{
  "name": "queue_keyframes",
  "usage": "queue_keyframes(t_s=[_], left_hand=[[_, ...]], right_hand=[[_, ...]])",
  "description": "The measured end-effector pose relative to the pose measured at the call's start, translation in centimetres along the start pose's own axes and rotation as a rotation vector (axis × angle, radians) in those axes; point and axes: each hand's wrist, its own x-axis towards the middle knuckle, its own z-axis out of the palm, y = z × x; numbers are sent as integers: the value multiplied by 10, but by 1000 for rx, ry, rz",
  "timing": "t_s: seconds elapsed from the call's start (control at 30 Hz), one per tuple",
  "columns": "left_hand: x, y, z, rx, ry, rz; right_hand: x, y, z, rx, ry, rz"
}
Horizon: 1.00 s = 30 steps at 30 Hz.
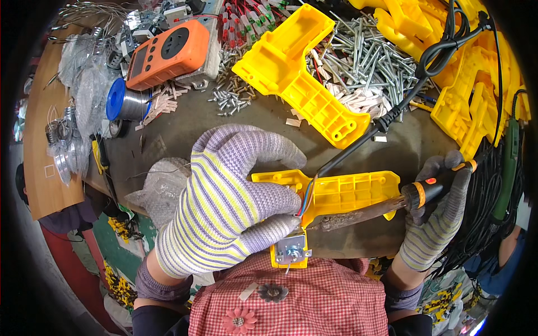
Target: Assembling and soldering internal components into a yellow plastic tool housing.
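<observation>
Soldering step, by the look of it — left hand (224, 207) clamps the yellow housing (342, 193) at the bench's near edge. Right hand (434, 215) grips the soldering iron (386, 207), tip at the wires (305, 201). Next move likely needs a steady tip — solder spool (126, 103) sits well beyond the housing.

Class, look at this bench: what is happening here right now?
A person in striped knit gloves is working at a cluttered bench. The left hand presses down on a yellow plastic casing half where thin coloured wires and a small metal part sit. The right hand grips a black-and-orange-handled soldering iron, its tip lying close to the wires. Screws and more yellow casings lie behind.
</observation>
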Motion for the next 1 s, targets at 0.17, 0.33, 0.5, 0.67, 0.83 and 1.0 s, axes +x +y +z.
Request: queue_keyframes(t_s=[0.17,0.33,0.5,0.67,0.83,1.0], left_hand=[[-2,0,2,-42,24,-29],[0,1,3,-3,25,-10],[-1,1,4,-2,31,-12],[1,2,3,20,23,-12],[0,3,3,10,46,-1],[1,3,3,24,36,-2]], right_hand=[[0,5,15,-129,142,-5],[-3,4,17,-197,155,-13],[-1,4,20,-267,191,-1],[-1,4,21,-253,187,9],[-2,3,21,-247,176,11],[-1,6,24,-260,223,-23]])
